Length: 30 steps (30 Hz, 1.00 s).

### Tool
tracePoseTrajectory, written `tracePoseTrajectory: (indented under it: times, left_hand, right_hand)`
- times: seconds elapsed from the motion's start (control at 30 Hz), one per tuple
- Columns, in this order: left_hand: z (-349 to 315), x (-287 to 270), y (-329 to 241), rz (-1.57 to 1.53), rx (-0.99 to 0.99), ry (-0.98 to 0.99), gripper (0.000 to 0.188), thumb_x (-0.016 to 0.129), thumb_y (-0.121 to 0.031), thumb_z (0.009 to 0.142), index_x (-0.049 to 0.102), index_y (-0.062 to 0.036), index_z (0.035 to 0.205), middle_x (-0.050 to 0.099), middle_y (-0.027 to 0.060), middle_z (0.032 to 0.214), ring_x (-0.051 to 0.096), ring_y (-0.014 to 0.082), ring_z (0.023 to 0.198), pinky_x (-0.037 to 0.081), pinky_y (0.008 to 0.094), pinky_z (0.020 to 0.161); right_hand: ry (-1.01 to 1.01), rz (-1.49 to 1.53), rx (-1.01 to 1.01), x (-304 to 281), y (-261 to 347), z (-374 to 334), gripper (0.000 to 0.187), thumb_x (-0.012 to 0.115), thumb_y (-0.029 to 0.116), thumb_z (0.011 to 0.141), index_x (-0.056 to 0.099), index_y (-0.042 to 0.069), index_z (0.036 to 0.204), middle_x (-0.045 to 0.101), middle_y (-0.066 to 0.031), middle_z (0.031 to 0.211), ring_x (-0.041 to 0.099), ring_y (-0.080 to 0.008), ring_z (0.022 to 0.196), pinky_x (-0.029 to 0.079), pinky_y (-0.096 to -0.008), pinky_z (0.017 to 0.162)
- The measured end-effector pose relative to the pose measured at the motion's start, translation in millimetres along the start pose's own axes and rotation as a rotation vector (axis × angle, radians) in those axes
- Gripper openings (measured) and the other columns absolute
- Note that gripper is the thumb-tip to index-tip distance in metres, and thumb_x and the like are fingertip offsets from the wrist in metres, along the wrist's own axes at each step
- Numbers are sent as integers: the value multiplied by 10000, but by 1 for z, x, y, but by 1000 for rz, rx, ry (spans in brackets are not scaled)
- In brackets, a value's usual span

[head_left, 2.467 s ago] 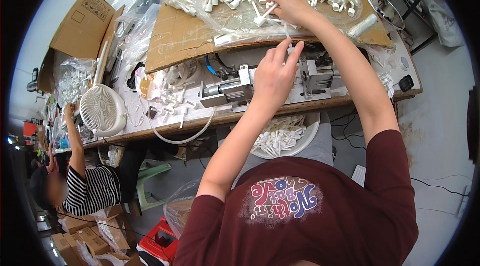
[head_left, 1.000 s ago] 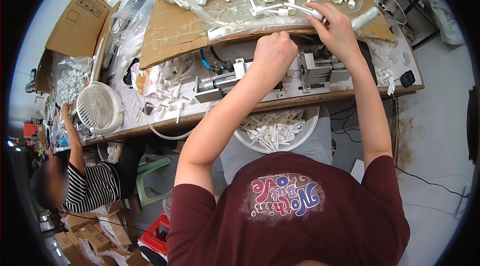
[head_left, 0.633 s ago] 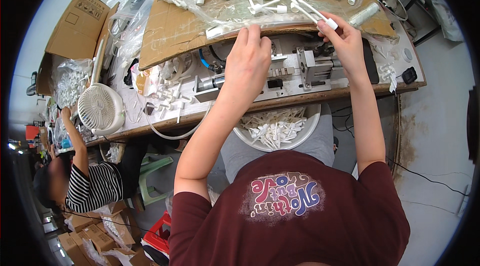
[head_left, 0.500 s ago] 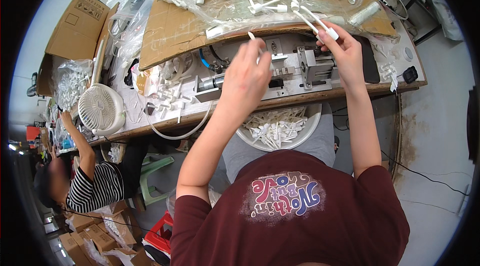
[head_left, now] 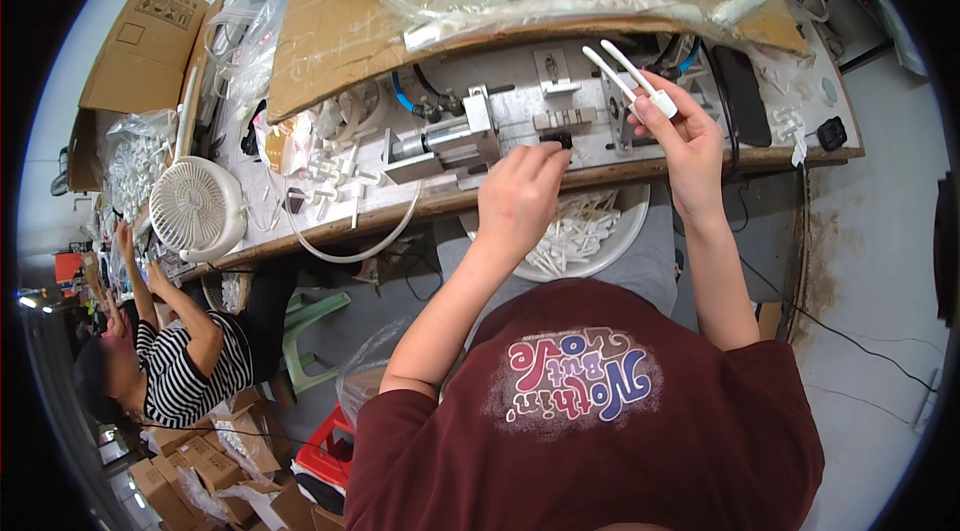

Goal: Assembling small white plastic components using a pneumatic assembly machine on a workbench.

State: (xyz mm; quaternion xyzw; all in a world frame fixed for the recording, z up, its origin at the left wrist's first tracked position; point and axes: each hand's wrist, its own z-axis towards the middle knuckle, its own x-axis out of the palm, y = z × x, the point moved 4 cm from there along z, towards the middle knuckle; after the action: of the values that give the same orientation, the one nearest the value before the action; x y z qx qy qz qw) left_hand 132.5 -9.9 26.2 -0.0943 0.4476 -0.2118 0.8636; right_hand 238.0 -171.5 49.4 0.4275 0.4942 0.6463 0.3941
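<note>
My right hand (head_left: 680, 131) is raised over the right part of the metal fixture. Its thumb and fingers pinch two white plastic stemmed pieces (head_left: 622, 71), with block-like white heads at the grip and slim stems pointing up and left. My left hand (head_left: 520, 196) is low at the bench's front edge, beside a small black part of the fixture (head_left: 558, 140). Its fingers are curled together, and anything under them is hidden. The metal fixture (head_left: 480, 126), with its cylinder and blocks, lies behind both hands. Below the bench edge, a white basin (head_left: 640, 221) holds many similar white pieces.
A cardboard sheet (head_left: 340, 61) bearing a plastic bag of white pieces overhangs the fixture. A white fan (head_left: 197, 209) and loose white pieces (head_left: 335, 176) are on the left; a dark phone-like slab (head_left: 740, 96) is right. Another person (head_left: 195, 371) sits at far left.
My left hand has come down toward me from above the fixture; the white piece at its fingers no longer shows. My right hand has lowered slightly, keeping the two pieces.
</note>
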Motion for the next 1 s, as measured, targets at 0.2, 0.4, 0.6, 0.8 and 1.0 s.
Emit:
tracePoseTrajectory:
  times: [0.2,0.4,0.6,0.8,1.0]
  left_hand:
    - [6,-17,-12,-311,-69,-152,373,836,-60,718,647,-13,1036,664,102,978,663,223,818,553,302,676]
    - [4,-15,-13,-298,-134,-126,239,784,-65,726,688,-64,946,640,51,875,677,191,763,540,309,627]
    - [-9,-10,-4,-201,-215,-15,267,779,-52,764,723,-45,1025,685,76,1051,697,182,758,568,285,681]
    - [-5,6,-10,160,-75,34,246,774,-159,754,743,-91,988,716,16,1107,679,213,683,540,295,616]
    - [4,7,-2,216,-25,72,258,781,-137,708,744,-96,961,719,2,1109,652,210,609,527,299,584]
  right_hand:
    - [86,121,179,23,-20,-36,368,654,62,931,592,-51,1276,685,-105,1046,667,-132,894,541,-252,797]
    - [152,-28,90,36,-31,-50,398,657,123,946,580,-8,1314,695,-89,1046,665,-109,885,550,-238,780]
    - [-42,-191,-86,16,-8,-48,403,629,111,942,593,84,1342,724,-43,839,537,-11,549,445,-177,511]
    - [-48,-403,-418,13,5,-51,299,715,5,851,700,31,1149,705,-15,878,569,-4,643,448,-155,524]
    - [-29,-228,-183,7,-4,-50,276,752,0,820,667,-9,1082,723,-69,946,637,-53,733,499,-174,589]
